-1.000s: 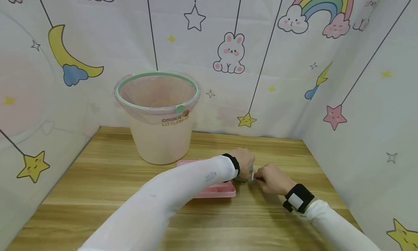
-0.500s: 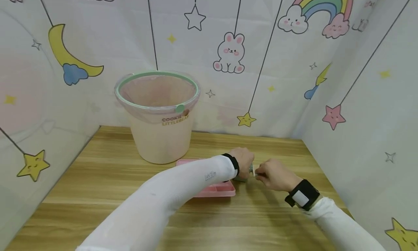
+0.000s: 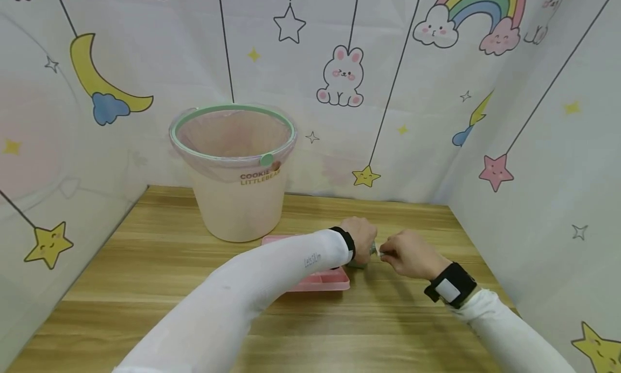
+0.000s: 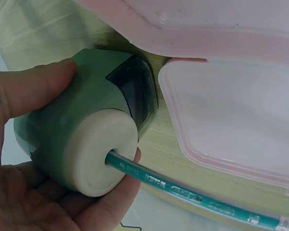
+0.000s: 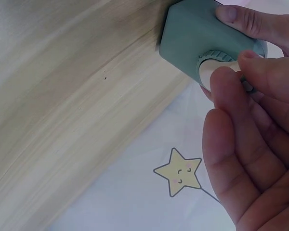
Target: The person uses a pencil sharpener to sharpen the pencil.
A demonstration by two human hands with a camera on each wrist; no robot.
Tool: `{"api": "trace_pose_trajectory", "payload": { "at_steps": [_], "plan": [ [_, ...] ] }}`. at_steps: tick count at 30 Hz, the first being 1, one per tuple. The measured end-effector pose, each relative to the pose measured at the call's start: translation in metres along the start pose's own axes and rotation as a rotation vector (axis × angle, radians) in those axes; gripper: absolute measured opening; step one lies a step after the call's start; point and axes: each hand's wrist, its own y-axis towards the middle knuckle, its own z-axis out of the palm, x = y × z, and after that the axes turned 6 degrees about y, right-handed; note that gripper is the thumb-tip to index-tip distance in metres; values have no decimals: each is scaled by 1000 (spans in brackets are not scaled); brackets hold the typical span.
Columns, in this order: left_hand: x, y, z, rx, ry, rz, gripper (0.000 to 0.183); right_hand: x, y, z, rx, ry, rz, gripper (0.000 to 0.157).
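Observation:
My left hand [image 3: 359, 239] grips a green pencil sharpener [image 4: 96, 89], thumb on one side and fingers around the other. A teal pencil [image 4: 183, 190] pokes into the hole of its cream round front. On the opposite end, in the right wrist view, sits a cream crank [image 5: 212, 71] on a toothed ring. Thumb and index finger of my right hand [image 3: 412, 254] pinch the crank's handle. From the head view the left hand covers most of the sharpener. A dark see-through window [image 4: 139, 91] shows on the sharpener's side.
Left of the sharpener lies a pink compartment tray [image 3: 332, 280], partly under the left sleeve. A cream bucket [image 3: 237, 211] with a green rim and plastic liner stands at the back left. Printed cloth walls [image 3: 533, 211] border the wooden table [image 3: 310, 330].
My right hand has risen a little, away from the table, with the crank handle turning in its pinch. The left hand has stayed in place on the pencil sharpener.

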Motion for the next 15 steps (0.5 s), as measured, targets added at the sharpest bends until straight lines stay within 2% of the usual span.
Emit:
{"api": "trace_pose_trajectory", "payload": {
  "at_steps": [5,15],
  "plan": [
    [0,1,0,-4,-3,-4,28,1,1,-4,-32,33,37,9],
    [1,4,3,-9,-20,-7,25,-5,6,-10,-79,16,74,10]
  ]
}}
